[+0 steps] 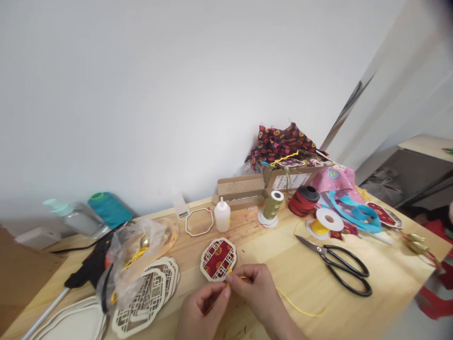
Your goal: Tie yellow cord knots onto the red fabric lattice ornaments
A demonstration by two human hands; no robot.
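Just below the middle of the view, a wooden lattice ornament (218,257) with red patterned fabric behind its cut-out frame lies on the table. At its lower edge, my right hand (255,289) pinches a yellow cord (300,309); the cord's tail runs out to the right across the wood. My left hand (205,307) is closed, its thumb and fingertips meeting the right fingertips at the cord by the ornament's edge. The exact knot or loop between the fingertips is hidden.
Black-handled scissors (334,264) lie right of my hands, near a yellow cord spool (325,222). A white squeeze bottle (222,216) stands behind the ornament. Stacked lattice pieces (141,302) and a plastic bag (130,250) are at left. Cardboard boxes (242,189) stand against the wall.
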